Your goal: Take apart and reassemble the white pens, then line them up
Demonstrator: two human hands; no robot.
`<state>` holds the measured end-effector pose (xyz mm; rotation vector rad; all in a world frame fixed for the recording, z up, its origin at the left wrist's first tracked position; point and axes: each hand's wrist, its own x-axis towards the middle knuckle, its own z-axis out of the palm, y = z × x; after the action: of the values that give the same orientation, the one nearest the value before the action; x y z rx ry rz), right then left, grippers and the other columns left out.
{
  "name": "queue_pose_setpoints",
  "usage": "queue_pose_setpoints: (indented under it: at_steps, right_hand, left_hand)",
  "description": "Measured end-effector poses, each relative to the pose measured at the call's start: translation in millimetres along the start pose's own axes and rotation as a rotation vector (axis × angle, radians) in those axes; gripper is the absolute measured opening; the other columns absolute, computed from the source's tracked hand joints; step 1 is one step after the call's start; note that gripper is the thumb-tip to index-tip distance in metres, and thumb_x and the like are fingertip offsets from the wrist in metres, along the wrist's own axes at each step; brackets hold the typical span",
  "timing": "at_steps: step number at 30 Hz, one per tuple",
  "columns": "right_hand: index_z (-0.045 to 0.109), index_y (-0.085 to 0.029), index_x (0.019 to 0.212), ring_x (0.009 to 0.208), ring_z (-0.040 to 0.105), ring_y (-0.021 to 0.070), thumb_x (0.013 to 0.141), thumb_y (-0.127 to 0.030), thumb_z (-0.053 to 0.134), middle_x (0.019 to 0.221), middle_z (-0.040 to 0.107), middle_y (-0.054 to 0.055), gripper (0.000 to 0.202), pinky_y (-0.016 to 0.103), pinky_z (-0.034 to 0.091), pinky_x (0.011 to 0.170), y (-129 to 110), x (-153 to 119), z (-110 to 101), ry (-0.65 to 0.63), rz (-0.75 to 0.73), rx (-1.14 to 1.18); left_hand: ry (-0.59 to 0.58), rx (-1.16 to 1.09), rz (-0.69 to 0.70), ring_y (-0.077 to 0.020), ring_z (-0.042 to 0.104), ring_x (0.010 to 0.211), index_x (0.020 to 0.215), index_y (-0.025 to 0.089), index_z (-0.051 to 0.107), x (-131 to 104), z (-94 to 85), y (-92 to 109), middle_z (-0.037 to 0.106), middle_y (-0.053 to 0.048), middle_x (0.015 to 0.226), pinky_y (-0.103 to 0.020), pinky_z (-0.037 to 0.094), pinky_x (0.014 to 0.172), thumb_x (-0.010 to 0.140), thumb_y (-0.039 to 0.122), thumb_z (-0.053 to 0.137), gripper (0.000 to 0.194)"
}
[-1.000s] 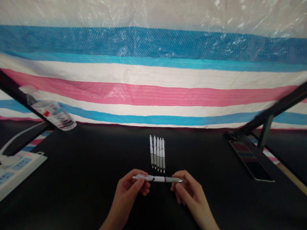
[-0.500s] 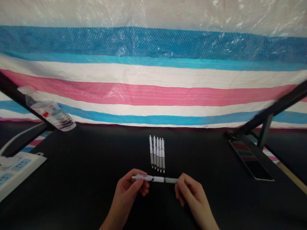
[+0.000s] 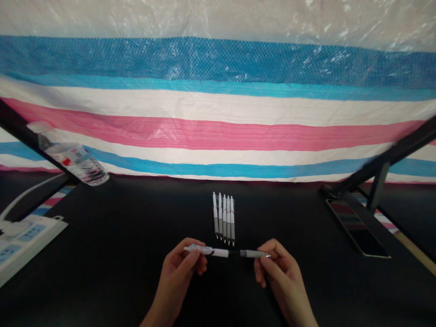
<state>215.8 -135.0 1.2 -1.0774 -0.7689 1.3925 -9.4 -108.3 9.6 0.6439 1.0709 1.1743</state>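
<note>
Pinched between the fingers of my left hand (image 3: 184, 268) is the white upper barrel (image 3: 220, 253) of a pen, its clip end to the left. My right hand (image 3: 277, 268) grips the grey front barrel (image 3: 250, 254), whose silver tip shows at the fingertips. Between the two parts a thin dark refill (image 3: 234, 252) spans the gap. Just beyond my hands, several white and grey pens (image 3: 224, 220) lie side by side on the black table (image 3: 143, 218), their tips toward me.
A phone (image 3: 356, 229) lies at the right by a black metal bracket (image 3: 378, 186). At the left are a white power strip (image 3: 34, 240) and a clear plastic bottle (image 3: 80, 163). A striped plastic sheet (image 3: 218, 134) hangs behind the table.
The pen's two barrel parts have come apart, exposing the refill. My right hand has moved right with the grey part, and my left hand slightly left.
</note>
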Motion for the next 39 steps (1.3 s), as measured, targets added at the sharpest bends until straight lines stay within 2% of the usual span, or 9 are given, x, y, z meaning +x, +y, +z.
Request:
queue_pose_setpoints:
  at_steps: [8,18,23,27,30,33,35,37,39]
  right_hand:
    - [0.061,-0.019,0.090,0.049,0.053,0.0097,0.087,-0.036,0.074,0.061,0.059,-0.002,0.021,0.018,0.037,0.044,9.0,0.1,-16.8,0.051,-0.117,0.014]
    - [0.063,-0.019,0.091,0.049,0.053,0.0097,0.089,-0.036,0.072,0.061,0.059,-0.002,0.019,0.018,0.037,0.044,8.1,-0.1,-14.5,0.036,-0.138,0.013]
    - [0.064,-0.020,0.096,0.061,0.064,0.0145,0.093,-0.036,0.069,0.077,0.071,0.005,0.017,0.023,0.050,0.054,11.5,-2.7,-4.6,-0.117,-0.106,-0.158]
    - [0.068,-0.021,0.103,0.063,0.067,0.0160,0.093,-0.040,0.067,0.081,0.074,0.006,0.022,0.023,0.052,0.056,11.4,-3.8,0.9,-0.089,-0.180,-0.409]
    - [0.071,-0.020,0.087,0.058,0.064,0.0146,0.097,-0.042,0.060,0.069,0.070,0.003,0.026,0.022,0.048,0.055,6.4,-3.7,1.3,-0.088,-0.255,-0.641]
    - [0.062,-0.019,0.063,0.047,0.055,0.0116,0.102,-0.044,0.048,0.052,0.057,0.000,0.048,0.022,0.041,0.049,3.2,-4.6,0.7,-0.132,-0.279,-0.729]
    - [0.067,-0.019,0.074,0.045,0.054,0.0118,0.102,-0.044,0.047,0.051,0.057,-0.001,0.043,0.022,0.041,0.048,4.1,-5.2,0.9,-0.150,-0.258,-0.681]
    - [0.069,-0.020,0.104,0.051,0.060,0.0138,0.099,-0.044,0.054,0.067,0.068,0.002,0.029,0.023,0.045,0.049,6.2,-5.1,2.0,-0.136,-0.236,-0.585]
    - [0.064,-0.021,0.116,0.056,0.064,0.0156,0.095,-0.043,0.060,0.082,0.072,0.006,0.030,0.023,0.047,0.047,7.4,-4.4,3.5,-0.117,-0.231,-0.525]
  left_hand:
    - [0.043,-0.051,0.040,-0.0129,0.056,0.060,0.083,0.014,0.077,3.7,-6.5,-7.6,0.065,-0.002,0.063,-0.022,0.045,0.055,0.070,0.043,0.086,0.032]
    - [0.029,-0.072,-0.006,-0.0124,0.056,0.059,0.082,0.015,0.077,2.9,-3.0,-3.6,0.067,-0.002,0.064,-0.021,0.045,0.054,0.067,0.043,0.089,0.034]
    - [-0.065,0.034,-0.052,-0.0126,0.057,0.056,0.077,0.014,0.073,1.1,3.2,-3.2,0.067,-0.003,0.061,-0.022,0.043,0.053,0.066,0.045,0.089,0.036]
    - [-0.088,0.084,-0.030,-0.0131,0.057,0.056,0.074,0.015,0.070,-0.1,4.2,-3.3,0.067,-0.002,0.061,-0.023,0.043,0.053,0.068,0.046,0.088,0.036]
    - [-0.089,0.088,-0.040,-0.0136,0.058,0.058,0.078,0.015,0.070,-2.1,2.7,-2.3,0.068,-0.003,0.063,-0.024,0.043,0.055,0.070,0.044,0.087,0.035]
    - [-0.116,0.080,-0.066,-0.0144,0.058,0.060,0.080,0.015,0.071,-3.5,2.2,-1.3,0.069,-0.004,0.064,-0.025,0.044,0.057,0.071,0.041,0.087,0.032]
    - [-0.124,0.055,-0.082,-0.0143,0.058,0.060,0.080,0.015,0.070,-3.4,2.9,-0.7,0.068,-0.003,0.064,-0.025,0.044,0.057,0.070,0.041,0.087,0.032]
    - [-0.104,0.027,-0.078,-0.0137,0.057,0.059,0.078,0.015,0.070,-2.7,3.7,-0.3,0.068,-0.003,0.063,-0.024,0.043,0.056,0.069,0.041,0.088,0.032]
    - [-0.086,0.022,-0.066,-0.0130,0.056,0.058,0.077,0.015,0.069,-2.2,3.8,-0.5,0.067,-0.002,0.063,-0.024,0.042,0.055,0.069,0.041,0.087,0.032]
